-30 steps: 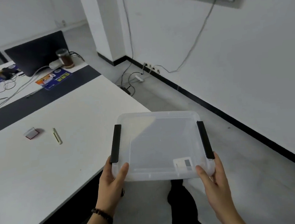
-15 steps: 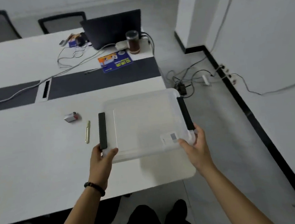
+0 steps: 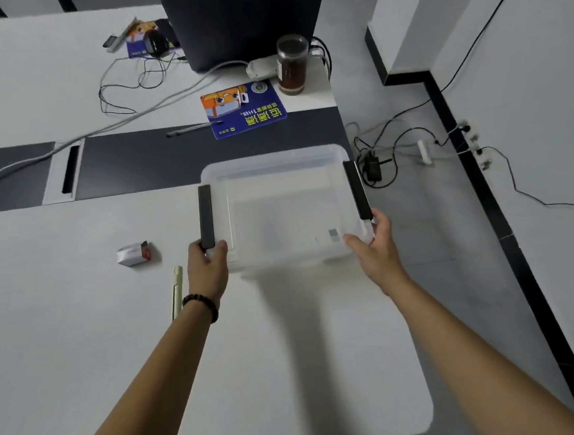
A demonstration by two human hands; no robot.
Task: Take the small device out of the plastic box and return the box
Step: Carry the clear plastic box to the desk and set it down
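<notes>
Both hands grip the clear plastic box (image 3: 285, 210) at its near corners: left hand (image 3: 207, 268) at 7 o'clock, right hand (image 3: 374, 248) at 5 o'clock, over the table (image 3: 82, 336) edge.

Clear lidded plastic box (image 3: 288, 203) over the white table's (image 3: 83, 353) far right corner; small white carton (image 3: 134, 253) and pale pen-shaped tool (image 3: 176, 287) left of it; dark laptop (image 3: 246, 21) beyond.

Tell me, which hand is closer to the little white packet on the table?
Left. The left hand grips the box's near-left corner, just right of the packet. The right hand grips the box's far side.
</notes>
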